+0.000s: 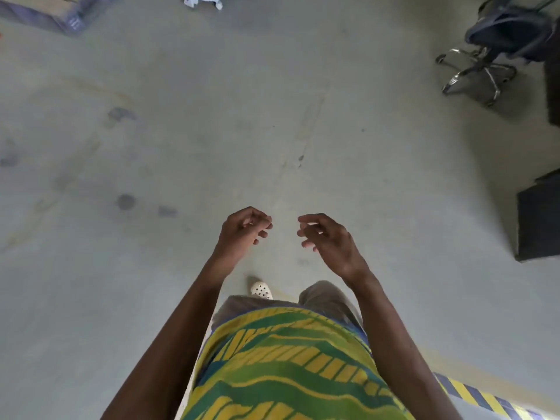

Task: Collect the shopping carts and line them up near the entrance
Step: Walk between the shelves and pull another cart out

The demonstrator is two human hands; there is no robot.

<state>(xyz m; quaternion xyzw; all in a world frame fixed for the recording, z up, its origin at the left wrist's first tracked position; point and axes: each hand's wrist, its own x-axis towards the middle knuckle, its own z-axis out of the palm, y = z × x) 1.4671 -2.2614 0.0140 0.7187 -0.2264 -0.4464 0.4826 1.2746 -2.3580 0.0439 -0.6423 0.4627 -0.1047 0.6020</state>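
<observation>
No shopping cart shows in the head view. My left hand (242, 230) and my right hand (325, 239) are raised in front of my waist, a short gap between them. Both hold nothing, with the fingers loosely curled and apart. Below them I see my green and yellow patterned shirt and one white perforated shoe (261, 290) stepping on the grey concrete floor (212, 131).
A black office chair (497, 47) on a chrome wheeled base stands at the far right. A dark box (538, 219) sits at the right edge. A yellow and black striped strip (472, 395) runs along the floor at bottom right. A purple-wrapped pack (51, 13) lies at top left.
</observation>
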